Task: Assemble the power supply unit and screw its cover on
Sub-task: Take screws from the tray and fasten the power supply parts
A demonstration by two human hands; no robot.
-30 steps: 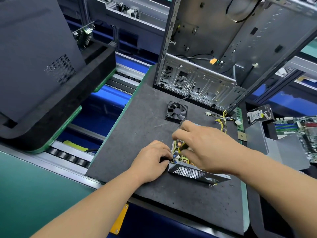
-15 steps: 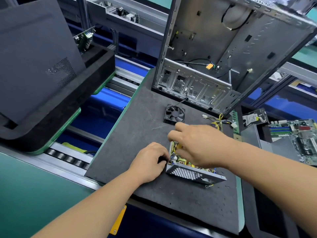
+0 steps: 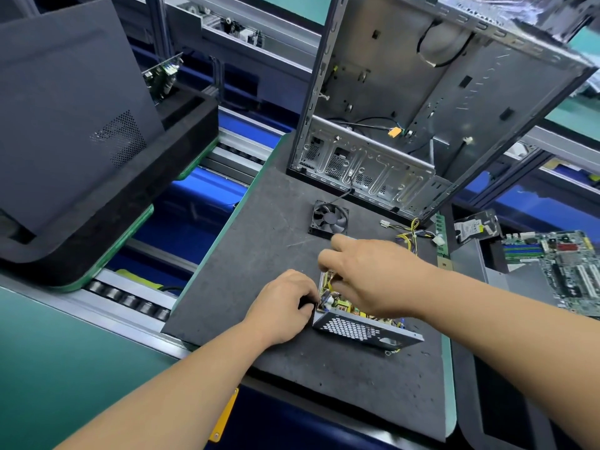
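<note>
Directly beneath your hands, the open grey metal power supply casing [image 3: 363, 329] is lying crosswise; left hand [image 3: 282, 306] is gripping its left end, right hand [image 3: 367, 277] is reaching inside, grasp hidden.

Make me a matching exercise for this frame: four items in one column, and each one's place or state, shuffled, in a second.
Things:
1. fan
2. power supply case
3. motherboard
4. left hand

Places or states:
A. far right, off the dark mat
B. lying flat on the mat, just in front of the upright computer chassis
C. fingers curled at the case's left corner
D. open-topped, circuit board visible, right hand reaching in

Pairs: 1-B, 2-D, 3-A, 4-C
</note>
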